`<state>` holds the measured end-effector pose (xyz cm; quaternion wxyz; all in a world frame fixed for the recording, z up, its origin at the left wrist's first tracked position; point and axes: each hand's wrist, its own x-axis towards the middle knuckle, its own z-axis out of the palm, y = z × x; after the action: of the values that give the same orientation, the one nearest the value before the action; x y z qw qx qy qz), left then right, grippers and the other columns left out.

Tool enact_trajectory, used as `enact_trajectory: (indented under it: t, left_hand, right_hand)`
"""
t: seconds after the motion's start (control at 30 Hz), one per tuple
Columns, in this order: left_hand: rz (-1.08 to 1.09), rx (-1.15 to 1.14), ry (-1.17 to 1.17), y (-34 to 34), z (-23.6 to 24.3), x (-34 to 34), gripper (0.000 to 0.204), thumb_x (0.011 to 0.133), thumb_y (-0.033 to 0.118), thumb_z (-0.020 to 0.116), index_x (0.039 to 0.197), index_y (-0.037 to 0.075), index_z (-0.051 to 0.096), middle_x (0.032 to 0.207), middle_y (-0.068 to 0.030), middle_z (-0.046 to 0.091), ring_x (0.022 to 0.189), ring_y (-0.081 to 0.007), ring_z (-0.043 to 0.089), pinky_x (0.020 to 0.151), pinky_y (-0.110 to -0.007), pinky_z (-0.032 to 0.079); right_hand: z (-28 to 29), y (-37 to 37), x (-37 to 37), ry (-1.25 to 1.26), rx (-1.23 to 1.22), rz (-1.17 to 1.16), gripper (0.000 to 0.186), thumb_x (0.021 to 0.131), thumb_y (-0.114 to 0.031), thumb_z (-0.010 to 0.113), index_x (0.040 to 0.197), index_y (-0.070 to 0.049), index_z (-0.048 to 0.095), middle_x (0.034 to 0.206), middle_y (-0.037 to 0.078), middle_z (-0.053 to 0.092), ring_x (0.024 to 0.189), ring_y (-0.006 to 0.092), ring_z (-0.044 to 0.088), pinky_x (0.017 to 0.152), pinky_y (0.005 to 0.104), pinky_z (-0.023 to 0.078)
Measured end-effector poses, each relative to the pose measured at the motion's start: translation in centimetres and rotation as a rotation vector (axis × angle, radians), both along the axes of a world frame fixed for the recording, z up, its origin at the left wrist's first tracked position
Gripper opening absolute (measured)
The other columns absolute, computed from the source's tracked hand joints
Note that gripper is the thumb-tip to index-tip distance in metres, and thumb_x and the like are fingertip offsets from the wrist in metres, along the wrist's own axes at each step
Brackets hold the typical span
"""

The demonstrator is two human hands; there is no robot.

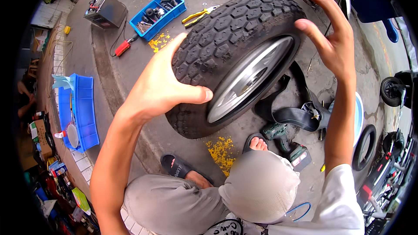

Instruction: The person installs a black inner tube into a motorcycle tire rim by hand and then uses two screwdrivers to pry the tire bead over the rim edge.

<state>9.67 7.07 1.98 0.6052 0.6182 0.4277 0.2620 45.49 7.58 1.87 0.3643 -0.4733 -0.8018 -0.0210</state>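
Observation:
A small wheel with a chunky black tyre [244,30] and a silver metal rim [254,76] is tilted in front of me, above my knees. My left hand [159,85] grips its left side, the thumb pressed on the sidewall and the fingers reaching behind the tread. At the far right end of the wheel, my right hand [335,43] has its thumb and fingers spread apart. The thumb tip is close to the tyre's edge; whether it touches is unclear. A limp black inner tube [300,119] lies on the ground right of the wheel.
Near my right foot lies a green cordless power tool [287,143]. Beyond the wheel are yellow-handled pliers [197,16], a blue parts tray [180,12] and a dark boxy battery [111,11]. A blue bin [90,113] stands left; another tyre [364,148] lies right.

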Motion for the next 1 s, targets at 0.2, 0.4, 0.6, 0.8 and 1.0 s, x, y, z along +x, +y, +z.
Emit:
enact_trajectory:
  t: [0.2, 0.4, 0.6, 0.8, 1.0]
  left_hand:
    - [0.140, -0.083, -0.028, 0.0, 0.1, 1.1, 0.087, 0.069, 0.001, 0.082, 0.150, -0.005, 0.052, 0.137, -0.0126, 0.068, 0.125, -0.0213, 0.065, 0.114, -0.036, 0.045]
    - [0.254, -0.168, 0.027, -0.6, 0.4, 0.2, 0.079, 0.070, 0.003, 0.072, 0.147, -0.004, 0.055, 0.133, -0.0121, 0.070, 0.118, -0.0225, 0.068, 0.108, -0.035, 0.050]
    - [0.390, -0.257, 0.014, -0.9, -2.1, -2.2, 0.071, 0.073, 0.004, 0.068, 0.143, -0.005, 0.057, 0.127, -0.0145, 0.071, 0.111, -0.0250, 0.071, 0.102, -0.037, 0.055]
    - [0.410, -0.275, -0.096, -1.2, -1.2, -1.8, 0.063, 0.076, 0.001, 0.071, 0.137, -0.004, 0.058, 0.119, -0.0126, 0.073, 0.101, -0.0228, 0.073, 0.091, -0.036, 0.060]
    - [0.376, -0.199, -0.117, -1.3, 0.7, 2.4, 0.069, 0.075, -0.009, 0.071, 0.142, -0.006, 0.053, 0.119, -0.0157, 0.074, 0.100, -0.0239, 0.075, 0.094, -0.039, 0.061]
  right_hand:
    - [-19.0, -20.9, 4.5, 1.561, -0.241, -1.021, 0.024, 0.111, -0.024, 0.061, 0.122, -0.003, 0.064, 0.102, 0.007, 0.068, 0.087, 0.0174, 0.066, 0.078, 0.0307, 0.056]
    - [-30.9, -32.5, 7.6, 1.823, -0.364, -1.451, 0.050, 0.110, -0.040, 0.059, 0.143, -0.003, 0.054, 0.123, 0.012, 0.066, 0.105, 0.0232, 0.067, 0.089, 0.0392, 0.055]
    - [-28.1, -29.4, 15.3, 1.279, -0.457, -1.361, 0.070, 0.106, -0.054, 0.063, 0.146, 0.002, 0.056, 0.143, 0.008, 0.062, 0.121, 0.0233, 0.059, 0.112, 0.0400, 0.041]
    - [-22.1, -25.6, 18.0, 0.978, -1.217, -0.739, 0.032, 0.103, -0.028, 0.073, 0.110, 0.003, 0.076, 0.095, 0.002, 0.075, 0.084, 0.0087, 0.067, 0.080, 0.0234, 0.050]
    - [-4.0, -17.2, 5.8, 1.293, -0.715, -0.422, 0.032, 0.105, -0.019, 0.066, 0.125, 0.006, 0.066, 0.102, 0.011, 0.079, 0.063, 0.0068, 0.070, 0.045, 0.0176, 0.046]
